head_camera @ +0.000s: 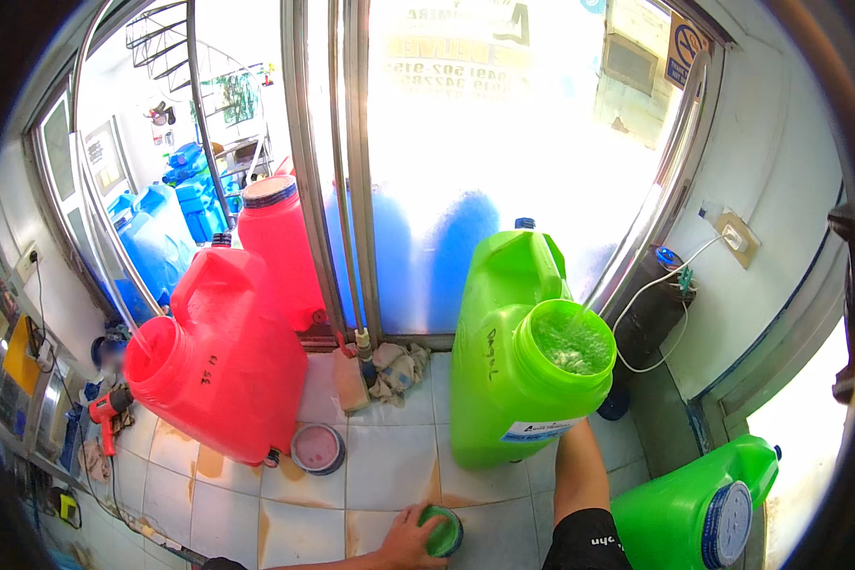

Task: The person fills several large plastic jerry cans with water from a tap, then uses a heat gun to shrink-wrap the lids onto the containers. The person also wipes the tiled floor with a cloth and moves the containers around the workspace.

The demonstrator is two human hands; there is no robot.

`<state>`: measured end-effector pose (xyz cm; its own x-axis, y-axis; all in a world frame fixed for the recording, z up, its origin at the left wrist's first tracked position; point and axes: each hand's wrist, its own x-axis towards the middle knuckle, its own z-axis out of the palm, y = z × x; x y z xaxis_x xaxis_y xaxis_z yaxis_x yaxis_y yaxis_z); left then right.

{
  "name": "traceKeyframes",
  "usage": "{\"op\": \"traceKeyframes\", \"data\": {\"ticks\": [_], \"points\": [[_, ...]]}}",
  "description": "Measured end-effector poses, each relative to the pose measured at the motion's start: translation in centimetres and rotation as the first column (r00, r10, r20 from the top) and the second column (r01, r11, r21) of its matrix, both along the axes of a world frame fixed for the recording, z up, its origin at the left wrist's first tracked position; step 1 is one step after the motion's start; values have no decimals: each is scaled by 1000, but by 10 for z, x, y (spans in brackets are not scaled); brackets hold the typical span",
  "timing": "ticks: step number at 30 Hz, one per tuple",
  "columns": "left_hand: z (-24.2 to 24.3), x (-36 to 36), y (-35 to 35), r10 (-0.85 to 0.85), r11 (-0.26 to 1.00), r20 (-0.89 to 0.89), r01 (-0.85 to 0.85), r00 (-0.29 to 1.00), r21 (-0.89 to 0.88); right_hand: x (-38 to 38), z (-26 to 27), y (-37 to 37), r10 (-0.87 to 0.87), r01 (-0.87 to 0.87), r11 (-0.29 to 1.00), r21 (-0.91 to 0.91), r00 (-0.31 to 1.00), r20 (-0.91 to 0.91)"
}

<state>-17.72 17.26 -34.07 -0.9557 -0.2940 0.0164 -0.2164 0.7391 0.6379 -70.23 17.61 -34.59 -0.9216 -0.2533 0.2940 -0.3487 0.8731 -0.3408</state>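
My left hand [405, 536] grips a round screw lid [443, 533], green inside with a dark rim, low over the tiled floor. Ahead stands a light-green plastic water jug [481, 385] with an uncapped wide mouth. Water churns high inside that mouth, under the end of a clear tube [630, 239]. My right forearm reaches behind the jug's front; the hand itself is hidden. At left, a red plastic water jug [256, 356] leans with its mouth uncapped, and another tube [103, 235] runs into it. A loose lid [318, 449] with a pinkish inside lies beside its base.
A capped green jug [666, 527] lies at lower right. Behind it are a black wrapped cylinder [645, 306] and a white cord. A red heat gun [107, 413] is at left. Rags [399, 370] lie by the glass door frame. Beyond stand a red container [274, 249] and blue jugs [157, 235].
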Motion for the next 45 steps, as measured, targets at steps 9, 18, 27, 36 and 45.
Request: {"op": "traceKeyframes", "data": {"ticks": [9,18,27,36,45], "points": [[49,1,-96,430,-218,40,61,902,974,16,-11,7,-95,97,988,-119,995,18],[140,-46,-138,361,-31,-347,383,866,923,43,-25,14,-229,233,929,-289,972,48],[268,-146,-161,13,604,-612,482,790,635,48,-38,2,-314,315,860,-402,947,70],[349,-222,-121,-441,894,-264,394,858,-213,58,-18,11,-394,417,808,-417,908,145],[353,-238,-115,-439,807,17,402,898,-433,100,262,34,567,-430,-26,-902,737,-368]]}}
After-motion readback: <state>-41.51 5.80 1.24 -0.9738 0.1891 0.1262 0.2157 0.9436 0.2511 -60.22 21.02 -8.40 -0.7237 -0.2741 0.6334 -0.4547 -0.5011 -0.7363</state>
